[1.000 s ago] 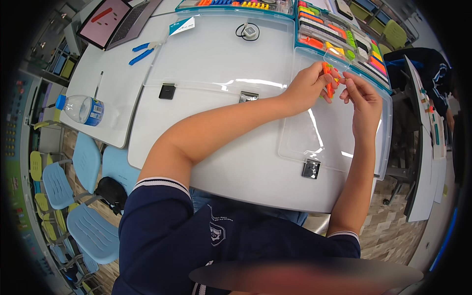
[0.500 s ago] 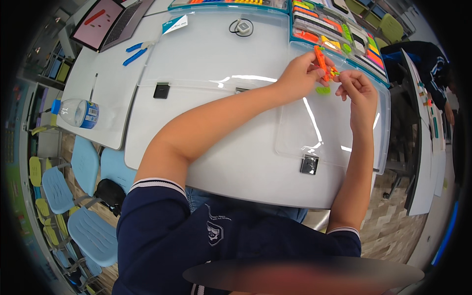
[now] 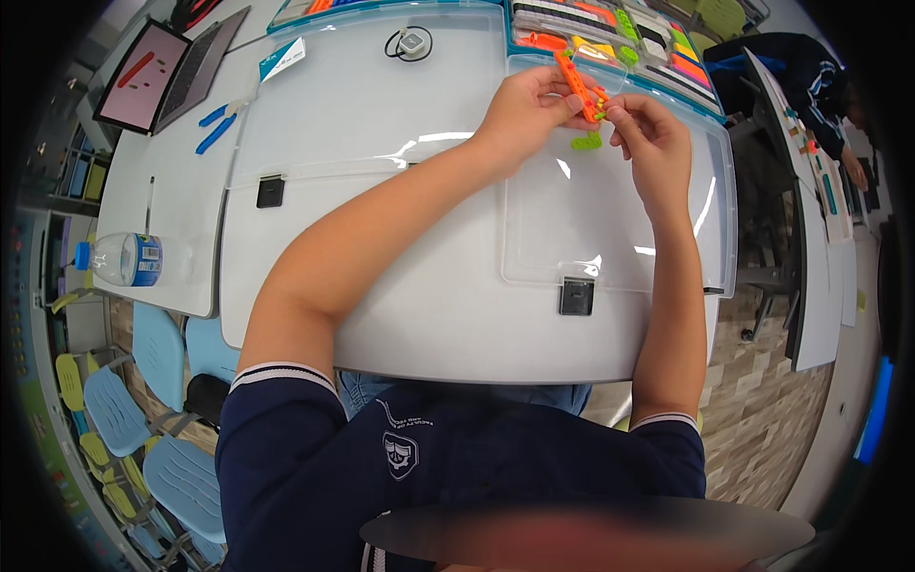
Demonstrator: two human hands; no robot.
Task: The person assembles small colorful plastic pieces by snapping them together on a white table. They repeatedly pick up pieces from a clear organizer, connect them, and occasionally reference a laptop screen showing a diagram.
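From where I stand, the person's left hand (image 3: 529, 112) has its thumb and fingers closed around an orange beam (image 3: 575, 84), held up over the clear plastic lid (image 3: 610, 224). The right hand (image 3: 656, 143) brings thumb and forefinger almost together at the beam's near end (whether they grip anything there, I can't tell). A green piece (image 3: 587, 141) shows just below that end, near the parts case (image 3: 531, 55).

An open laptop (image 3: 143, 81) stands at the upper left near blue-handled pliers (image 3: 215, 134), with a pen (image 3: 150, 205) and a blue-capped bottle (image 3: 124, 259) on the table (image 3: 186, 200), pale blue chairs (image 3: 186, 484) beyond its edge, and another person (image 3: 796, 81) at far right
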